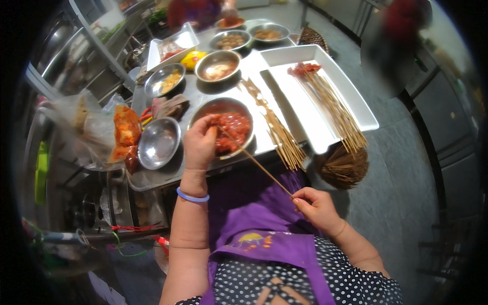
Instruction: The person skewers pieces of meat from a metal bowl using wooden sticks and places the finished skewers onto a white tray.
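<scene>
My left hand (202, 141) is over the near-left rim of a steel bowl (249, 143) of raw red meat pieces (234, 124), its fingertips pinched around the far tip of a bamboo skewer (259, 164). Whether a piece of meat is between those fingertips is hard to tell. Lower down, in front of the purple apron, my right hand (314, 207) grips the skewer's near end between thumb and fingers. The skewer slants from the bowl down to the right. Loose bamboo skewers (284, 141) lie right of the bowl, their ends past the table edge.
A white tray (349, 95) holds skewers with red meat (305, 69) at their far ends. An empty steel bowl (159, 143) and a bag of orange-red food (126, 127) stand left. Bowls of food line the metal table's (187, 169) back. Beyond it is another person (194, 13).
</scene>
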`<control>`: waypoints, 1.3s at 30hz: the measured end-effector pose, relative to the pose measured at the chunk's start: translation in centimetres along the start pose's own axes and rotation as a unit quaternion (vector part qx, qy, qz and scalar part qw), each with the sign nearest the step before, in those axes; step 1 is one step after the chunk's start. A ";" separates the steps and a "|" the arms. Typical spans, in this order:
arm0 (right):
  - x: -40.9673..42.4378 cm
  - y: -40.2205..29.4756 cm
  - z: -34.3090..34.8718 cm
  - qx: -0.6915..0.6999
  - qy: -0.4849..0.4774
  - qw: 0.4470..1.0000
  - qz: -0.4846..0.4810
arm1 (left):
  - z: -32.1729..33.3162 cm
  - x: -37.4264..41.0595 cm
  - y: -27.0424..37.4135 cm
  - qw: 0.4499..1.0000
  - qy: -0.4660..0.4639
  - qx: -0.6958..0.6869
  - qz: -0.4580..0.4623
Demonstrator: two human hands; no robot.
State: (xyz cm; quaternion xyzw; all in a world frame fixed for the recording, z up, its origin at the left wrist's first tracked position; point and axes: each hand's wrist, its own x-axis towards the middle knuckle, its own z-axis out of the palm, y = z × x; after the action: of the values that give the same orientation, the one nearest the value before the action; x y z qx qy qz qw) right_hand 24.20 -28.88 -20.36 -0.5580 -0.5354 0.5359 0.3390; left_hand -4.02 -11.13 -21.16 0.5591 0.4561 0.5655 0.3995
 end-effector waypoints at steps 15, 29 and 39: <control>0.6 -0.9 1.2 -0.188 0.085 0.954 -0.217 | 1.7 -1.6 1.0 0.965 -0.003 0.239 0.106; 10.5 -6.1 -8.4 -0.420 0.340 0.789 -0.293 | -0.8 0.0 1.6 0.949 -0.059 0.292 0.108; 18.5 -3.6 2.0 -0.524 0.164 0.820 -0.159 | 2.3 0.7 2.0 0.834 -0.166 0.498 0.170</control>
State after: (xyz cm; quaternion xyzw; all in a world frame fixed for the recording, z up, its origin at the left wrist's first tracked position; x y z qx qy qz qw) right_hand 18.67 -10.81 -21.72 -0.6377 -0.7537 0.0135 0.1585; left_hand -1.67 -10.80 -19.13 0.8369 0.5005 0.2191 0.0340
